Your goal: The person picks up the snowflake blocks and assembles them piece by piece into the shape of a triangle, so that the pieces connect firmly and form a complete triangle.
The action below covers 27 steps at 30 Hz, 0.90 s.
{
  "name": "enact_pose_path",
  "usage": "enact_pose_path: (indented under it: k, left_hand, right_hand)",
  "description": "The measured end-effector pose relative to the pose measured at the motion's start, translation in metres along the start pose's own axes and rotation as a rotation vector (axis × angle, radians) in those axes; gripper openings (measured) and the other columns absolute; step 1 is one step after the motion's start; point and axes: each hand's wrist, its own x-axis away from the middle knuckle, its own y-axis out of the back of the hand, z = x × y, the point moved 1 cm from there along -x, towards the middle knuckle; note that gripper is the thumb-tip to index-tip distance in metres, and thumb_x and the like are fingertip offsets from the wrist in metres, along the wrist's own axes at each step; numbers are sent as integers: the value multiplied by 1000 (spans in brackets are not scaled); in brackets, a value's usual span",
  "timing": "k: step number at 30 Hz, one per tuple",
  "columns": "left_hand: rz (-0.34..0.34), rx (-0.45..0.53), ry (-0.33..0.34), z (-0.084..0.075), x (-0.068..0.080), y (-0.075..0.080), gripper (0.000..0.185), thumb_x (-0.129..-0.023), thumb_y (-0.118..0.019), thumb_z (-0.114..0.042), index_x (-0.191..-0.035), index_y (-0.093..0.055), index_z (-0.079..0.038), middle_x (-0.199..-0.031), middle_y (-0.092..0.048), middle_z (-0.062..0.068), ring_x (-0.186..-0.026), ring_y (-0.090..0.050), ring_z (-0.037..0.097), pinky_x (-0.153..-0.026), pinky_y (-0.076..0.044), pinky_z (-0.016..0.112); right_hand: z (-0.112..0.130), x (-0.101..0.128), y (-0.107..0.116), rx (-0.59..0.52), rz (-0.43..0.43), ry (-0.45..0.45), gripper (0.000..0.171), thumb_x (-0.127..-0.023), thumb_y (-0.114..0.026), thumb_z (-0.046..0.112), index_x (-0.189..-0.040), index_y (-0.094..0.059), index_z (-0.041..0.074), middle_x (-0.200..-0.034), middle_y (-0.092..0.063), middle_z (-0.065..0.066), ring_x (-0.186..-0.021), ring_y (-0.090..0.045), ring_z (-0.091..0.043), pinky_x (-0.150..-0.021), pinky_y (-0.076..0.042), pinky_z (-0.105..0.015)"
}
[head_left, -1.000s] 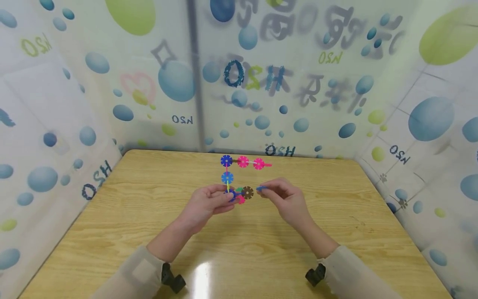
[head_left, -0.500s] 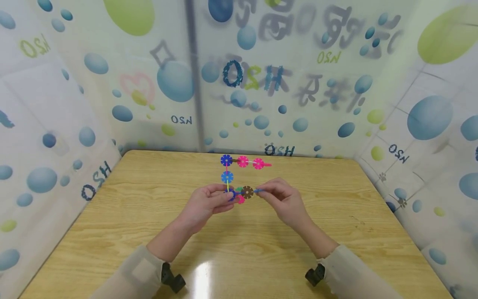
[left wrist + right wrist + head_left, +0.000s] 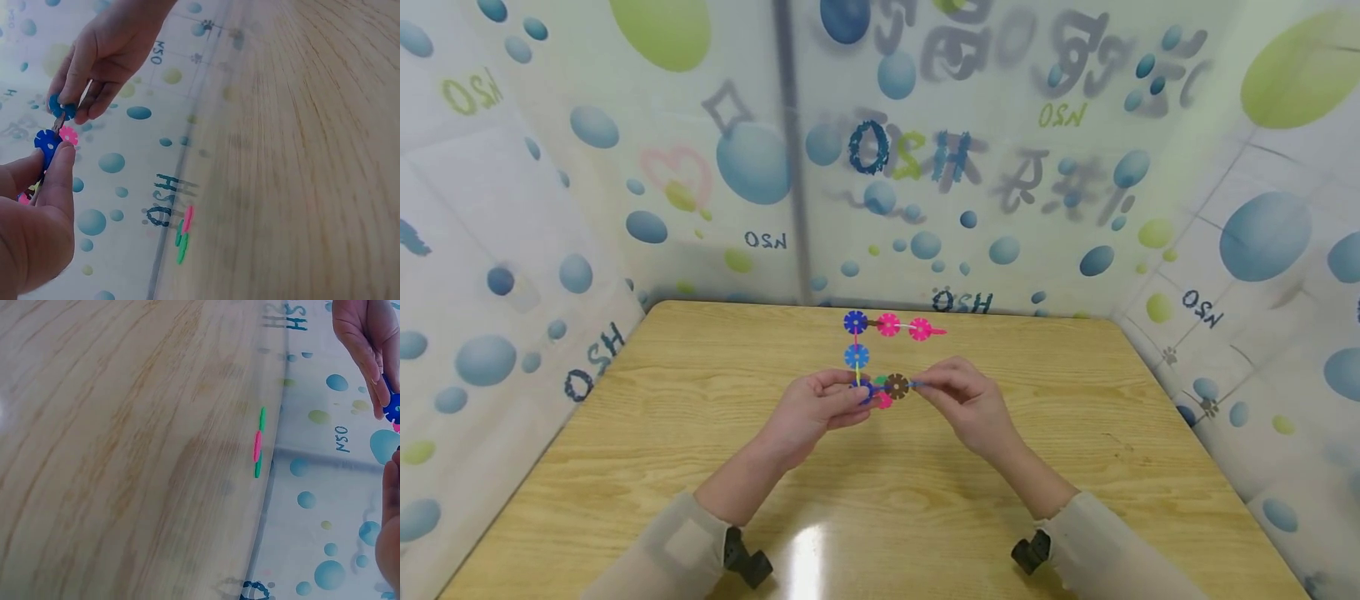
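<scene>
Starting far L, head view: side wall w/ printed blue + green dots, then L sleeve, beige, w/ black cam at the cuff.

L hand next, thumb + fingers pinching a notched dk-blue disc, low corner of a chain of colored discs. Upward from there, L side of chain: edge-on yellow disc, lt-blue one face-on, edge-on red-pink disc, then upper dk-blue disc. Top row turns R: brown link, pink disc, white link, outer pink disc, edge-on pink end pc.

Bottom row, R of L hand: blue link, then brown disc, face-on. Chain's lower part is held in the air btwn both hands, above wood tabletop. Three loose discs, green-pink-green, look to lie flat nr tabletop edge in wrist views.

R hand pinches a lt-blue end disc btwn thumb + finger; it meets brown disc's R rim. How deep it's slotted: can't tell.

Farther R: 2nd cam, R sleeve, R wall, also dotted.
</scene>
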Motion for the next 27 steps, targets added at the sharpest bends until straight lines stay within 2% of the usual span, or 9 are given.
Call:
enact_pose_path:
  k: [4, 9, 18, 22, 27]
  left_hand:
    - [22, -34, 0, 1, 0, 0, 45, -113, -58, -5, -151, -49, 17, -145, -65, 35, -129, -74, 33, -104, -64, 37]
    - [36, -81, -15, 2, 0, -1, 45, -114, -55, -5, -151, -47, 20, -144, -67, 33, -125, -76, 25, -106, -62, 40]
    - [19, -79, -5, 2, -1, -8, 42, -115, -52, -4, -151, -49, 18, -145, -67, 32, -131, -73, 31, -104, -63, 36]
    - [42, -56, -2, 4, -2, -9, 45, -115, -51, -5, -154, -45, 18, -147, -65, 33, -135, -70, 35, -107, -62, 36]
    - [64, -27, -9, 5, -2, -8, 50, -116, -50, -7, -159, -38, 17, -151, -62, 33, -139, -68, 36, -108, -61, 35]
  right_hand:
    - [-2, 0, -1, 29, 0, 34, 17, -102, -73, -4, -112, -85, 2, -106, -75, -11, -92, -67, -7, -74, -61, -19]
    - [-2, 1, -4, 37, -7, 25, 17, -102, -73, -3, -111, -86, 3, -105, -76, -10, -89, -64, -8, -70, -57, -19]
    - [-1, 2, -4, 71, -57, -11, 14, -100, -76, -1, -107, -87, 5, -99, -77, -8, -79, -59, -8, -63, -50, -20]
    - [-2, 2, -4, 67, -50, -25, 13, -99, -77, -1, -108, -86, 4, -100, -76, -10, -82, -62, -6, -66, -55, -19]
    - [-5, 2, -2, 57, 11, -70, 16, -101, -75, 0, -113, -84, 5, -107, -78, -11, -90, -69, -6, -73, -64, -24]
